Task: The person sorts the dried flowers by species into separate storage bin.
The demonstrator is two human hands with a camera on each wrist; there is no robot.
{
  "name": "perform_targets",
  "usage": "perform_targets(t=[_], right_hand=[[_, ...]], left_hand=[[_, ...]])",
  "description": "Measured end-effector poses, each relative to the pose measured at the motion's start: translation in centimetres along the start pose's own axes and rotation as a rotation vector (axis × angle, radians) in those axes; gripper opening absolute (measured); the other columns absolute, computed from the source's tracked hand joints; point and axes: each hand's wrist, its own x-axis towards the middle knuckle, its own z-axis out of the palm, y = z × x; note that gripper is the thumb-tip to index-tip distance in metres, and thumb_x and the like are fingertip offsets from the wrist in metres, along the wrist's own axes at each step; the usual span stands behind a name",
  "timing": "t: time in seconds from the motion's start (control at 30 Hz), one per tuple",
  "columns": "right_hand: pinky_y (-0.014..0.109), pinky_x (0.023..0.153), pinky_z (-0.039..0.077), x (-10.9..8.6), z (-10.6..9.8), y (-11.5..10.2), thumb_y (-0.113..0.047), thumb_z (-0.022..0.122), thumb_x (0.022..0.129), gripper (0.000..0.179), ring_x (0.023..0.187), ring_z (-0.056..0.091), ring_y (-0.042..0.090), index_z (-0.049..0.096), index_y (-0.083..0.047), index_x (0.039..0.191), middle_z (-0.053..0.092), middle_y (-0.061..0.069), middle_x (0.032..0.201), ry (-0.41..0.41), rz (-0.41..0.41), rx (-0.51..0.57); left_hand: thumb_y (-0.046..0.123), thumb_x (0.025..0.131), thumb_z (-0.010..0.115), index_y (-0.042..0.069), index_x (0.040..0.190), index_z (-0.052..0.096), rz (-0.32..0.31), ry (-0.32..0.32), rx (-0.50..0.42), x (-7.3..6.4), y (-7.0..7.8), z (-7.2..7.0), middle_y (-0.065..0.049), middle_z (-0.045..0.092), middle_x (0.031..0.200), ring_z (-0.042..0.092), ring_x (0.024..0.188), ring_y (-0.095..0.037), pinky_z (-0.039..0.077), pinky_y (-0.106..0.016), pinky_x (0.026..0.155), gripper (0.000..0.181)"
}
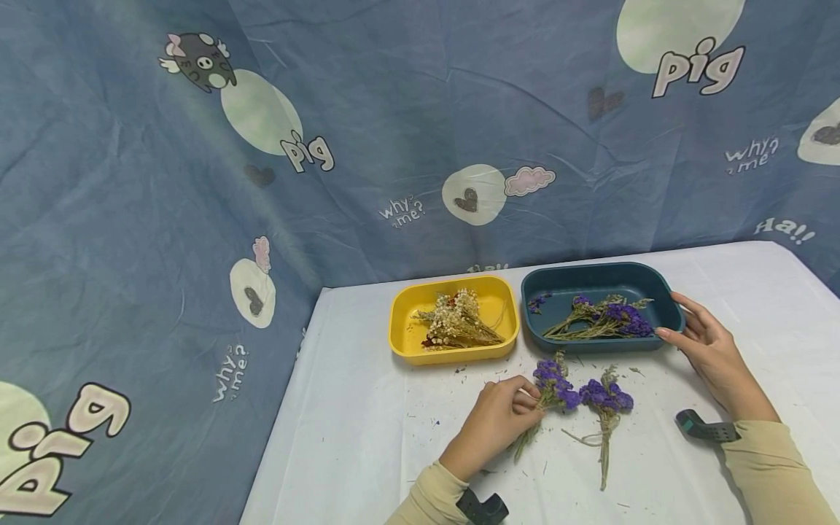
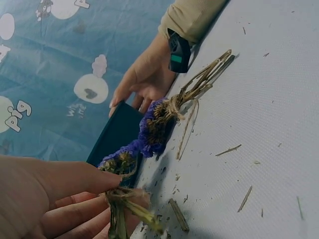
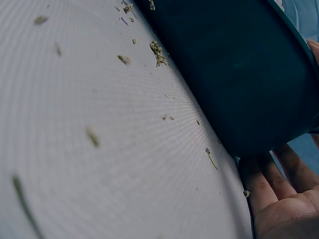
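Observation:
My left hand (image 1: 500,417) pinches a small tied bunch of dried purple flowers (image 1: 555,384) near its stems, low over the table. In the left wrist view the thumb (image 2: 94,178) lies by the twine, with the stems (image 2: 117,219) showing below the fingers. A second tied purple bunch (image 1: 607,397) lies just to the right, stems toward me. My right hand (image 1: 712,357) grips the right end of a dark teal tray (image 1: 590,273), thumb at the near corner and fingers round the end. Purple flowers (image 1: 623,319) with long stems lie in that tray.
To the left of the teal tray stands a yellow tray (image 1: 402,328) holding cream and dark red dried flowers (image 1: 456,321). Plant crumbs and stem bits (image 2: 228,150) litter the white tablecloth (image 1: 354,408). A blue printed curtain (image 1: 367,109) hangs behind and to the left.

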Motion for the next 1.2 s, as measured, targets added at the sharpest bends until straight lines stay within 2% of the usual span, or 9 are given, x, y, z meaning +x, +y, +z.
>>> perform_targets(t=[0.13, 0.2, 0.3, 0.43, 0.53, 0.6, 0.8, 1.07, 1.2], right_hand=[[0.004, 0.093, 0.05, -0.02, -0.02, 0.05, 0.005, 0.062, 0.099, 0.078, 0.119, 0.058, -0.012, 0.027, -0.021, 0.165, 0.04, 0.001, 0.156, -0.008, -0.012, 0.02], [0.004, 0.093, 0.051, -0.01, -0.02, 0.07, 0.005, 0.062, 0.099, 0.078, 0.12, 0.058, -0.012, 0.027, -0.021, 0.165, 0.043, -0.003, 0.153, -0.01, -0.016, 0.024], [0.005, 0.093, 0.051, 0.01, 0.01, 0.06, 0.006, 0.062, 0.099, 0.078, 0.119, 0.058, -0.012, 0.027, -0.02, 0.164, 0.045, -0.008, 0.148, -0.01, -0.021, 0.025], [0.004, 0.093, 0.051, 0.02, 0.03, 0.02, 0.005, 0.062, 0.1, 0.078, 0.119, 0.058, -0.012, 0.027, -0.021, 0.165, 0.043, -0.004, 0.151, -0.011, -0.02, 0.015], [0.004, 0.093, 0.051, 0.01, 0.04, 0.0, 0.004, 0.062, 0.1, 0.078, 0.119, 0.058, -0.012, 0.027, -0.021, 0.165, 0.043, -0.003, 0.152, -0.011, -0.018, 0.01], [0.004, 0.093, 0.051, 0.01, 0.04, 0.01, 0.004, 0.062, 0.1, 0.078, 0.119, 0.058, -0.012, 0.027, -0.021, 0.165, 0.045, -0.006, 0.15, -0.011, -0.019, 0.01], [0.005, 0.091, 0.051, 0.05, 0.05, 0.02, 0.004, 0.062, 0.099, 0.078, 0.118, 0.059, -0.012, 0.027, -0.021, 0.165, 0.048, -0.014, 0.141, -0.007, -0.021, 0.007], [0.004, 0.091, 0.051, 0.02, 0.06, -0.02, 0.003, 0.063, 0.099, 0.078, 0.118, 0.058, -0.012, 0.027, -0.021, 0.165, 0.045, -0.007, 0.148, 0.0, -0.013, -0.001], [0.004, 0.091, 0.051, 0.03, 0.06, -0.03, 0.003, 0.063, 0.099, 0.078, 0.118, 0.058, -0.012, 0.027, -0.021, 0.165, 0.046, -0.009, 0.146, 0.006, -0.01, 0.003]], left_hand=[[0.013, 0.09, 0.076, 0.014, 0.098, 0.073, 0.003, 0.015, 0.048, 0.04, -0.06, -0.08, 0.01, 0.078, 0.084, 0.062, 0.069, 0.011, 0.028, -0.061, 0.126, 0.008], [0.014, 0.09, 0.076, 0.014, 0.095, 0.074, 0.006, 0.023, 0.083, 0.09, -0.16, -0.09, 0.013, 0.074, 0.078, 0.058, 0.066, 0.011, 0.031, -0.058, 0.125, 0.005], [0.014, 0.088, 0.077, 0.014, 0.091, 0.075, 0.014, 0.033, 0.126, 0.15, -0.33, -0.11, 0.014, 0.069, 0.074, 0.055, 0.063, 0.01, 0.041, -0.047, 0.119, 0.003], [0.014, 0.087, 0.079, 0.015, 0.088, 0.075, 0.011, 0.042, 0.176, 0.19, -0.53, -0.05, 0.014, 0.068, 0.072, 0.055, 0.061, 0.01, 0.053, -0.026, 0.095, 0.004], [0.014, 0.086, 0.08, 0.015, 0.087, 0.076, 0.015, 0.046, 0.214, 0.27, -0.7, 0.06, 0.013, 0.069, 0.072, 0.054, 0.062, 0.009, 0.051, -0.015, 0.072, 0.004], [0.014, 0.086, 0.081, 0.015, 0.088, 0.077, 0.017, 0.048, 0.225, 0.32, -0.77, 0.11, 0.012, 0.07, 0.073, 0.055, 0.063, 0.009, 0.049, -0.012, 0.063, 0.004], [0.011, 0.083, 0.083, 0.014, 0.086, 0.079, 0.023, 0.049, 0.226, 0.37, -0.83, 0.13, 0.011, 0.07, 0.072, 0.055, 0.063, 0.009, 0.048, -0.011, 0.064, 0.006], [0.007, 0.084, 0.079, 0.013, 0.085, 0.079, 0.058, 0.076, 0.244, 0.28, -0.8, 0.07, 0.011, 0.069, 0.069, 0.053, 0.058, 0.01, 0.046, -0.009, 0.058, 0.006], [0.005, 0.084, 0.077, 0.012, 0.086, 0.08, 0.079, 0.095, 0.249, 0.26, -0.7, -0.09, 0.011, 0.069, 0.068, 0.052, 0.057, 0.01, 0.045, -0.009, 0.057, 0.008]])
